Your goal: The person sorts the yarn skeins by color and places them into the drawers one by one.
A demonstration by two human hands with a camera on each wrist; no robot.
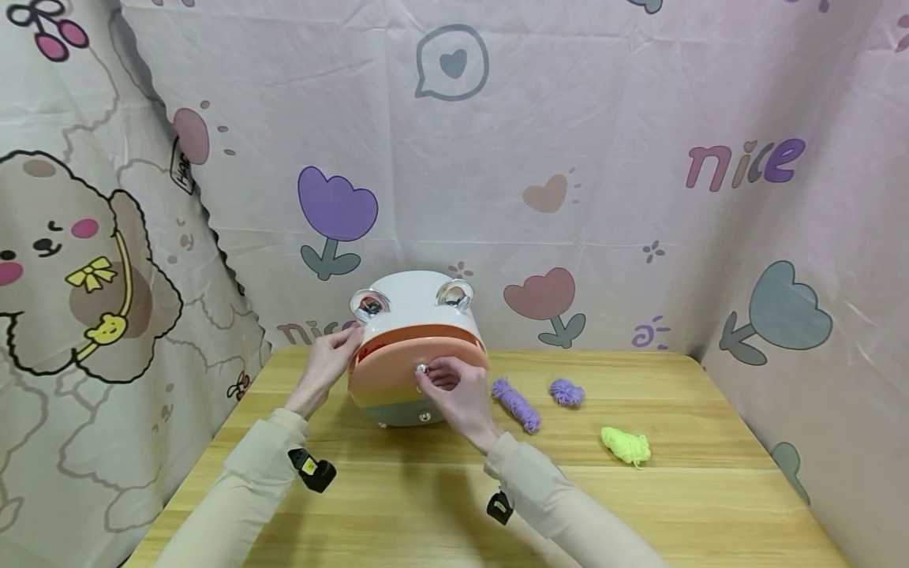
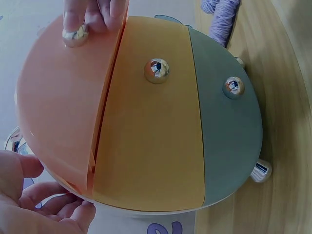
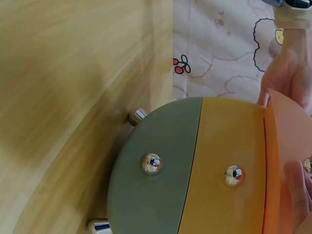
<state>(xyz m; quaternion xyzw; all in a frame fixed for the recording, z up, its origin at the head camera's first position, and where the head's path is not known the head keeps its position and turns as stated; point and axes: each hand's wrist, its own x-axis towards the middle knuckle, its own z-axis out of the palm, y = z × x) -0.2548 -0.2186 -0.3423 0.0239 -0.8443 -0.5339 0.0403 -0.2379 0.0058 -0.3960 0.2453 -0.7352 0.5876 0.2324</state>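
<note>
Head view puts the frog-faced cabinet (image 1: 398,351) toward eleven o'clock on the counter (image 1: 405,505), drawers facing me. My right hand (image 1: 463,394) pinches the shiny knob (image 2: 75,37) of the peach top drawer (image 2: 63,92), which stands a little proud of the yellow drawer (image 2: 151,126) beneath it. At ten o'clock on the cabinet's face, my left hand (image 1: 327,367) holds the edge of the white shell (image 1: 412,296) with bent fingers and thumb. I judge the whole thing light, stiff plastic, likely to skid on its metallic-looking feet (image 2: 261,170) if tugged unbraced, so that shell edge seems a sound hold. The knob looks round, smooth and slippery; fingertips belong behind it, with any pull straight toward six o'clock, since a skewed one could make the drawer bind. I would stay off the glossy eyes (image 1: 455,295) at eleven and one o'clock, which look easiest to snap. Toward three o'clock lie the purple skein (image 1: 517,405) and purple bundle (image 1: 567,393), with yellow-green yarn (image 1: 626,446) nearer four; all look soft and very light, best pinched round the middle.
</note>
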